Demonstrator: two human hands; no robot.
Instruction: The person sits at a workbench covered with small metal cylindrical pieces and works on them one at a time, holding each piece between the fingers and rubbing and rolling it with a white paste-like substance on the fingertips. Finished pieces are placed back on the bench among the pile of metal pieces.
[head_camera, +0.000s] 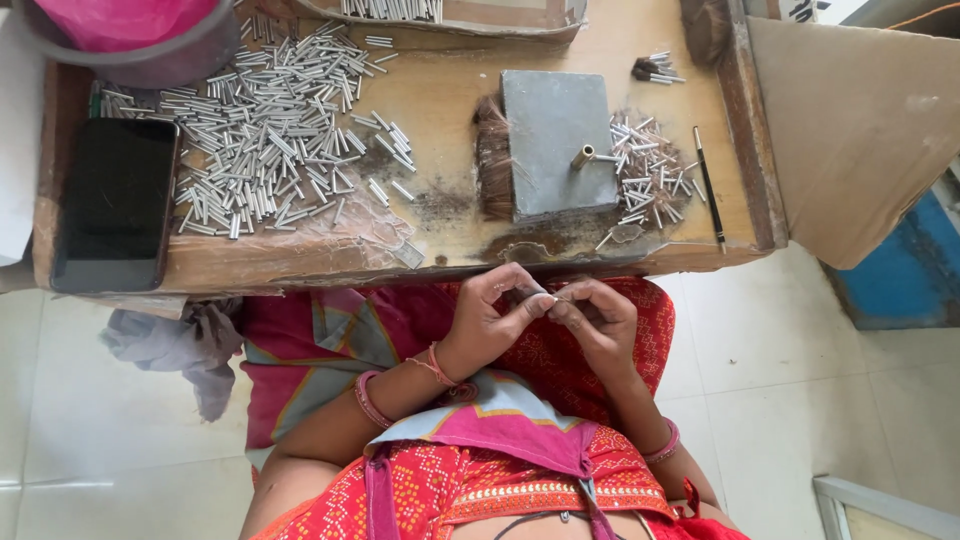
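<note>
Over the lap, just below the front edge of the wooden workbench (300, 262), the person's two hands meet fingertip to fingertip. The left hand (490, 320) and the right hand (598, 320) are both pinched on a small metal tube (553, 297), with what looks like a dark tuft of bristle held at its end; the piece is too small to tell more.

Because the tube is held off the bench and above the cloth of the lap, a slip of the fingertips would likely drop it into the folds of fabric or onto the tiled floor (120, 440). The loose bristle looks liable to shed or splay if the pinch eases.

On the bench, a large heap of metal tubes (265, 130) lies loose near a dark phone (115, 205), and a stray elbow could probably sweep some off the edge. A grey bucket (150, 45) at the back corner holds a pink bag. A shallow tray (450, 20) at the far edge holds more tubes. A grey block (555, 145) stands in the middle with a brass peg (582, 156) on it, a brown bundle of bristle (492, 160) against its side and a smaller scatter of tubes (650, 175) on the other. A thin black brush (708, 185) lies beside that scatter.
</note>
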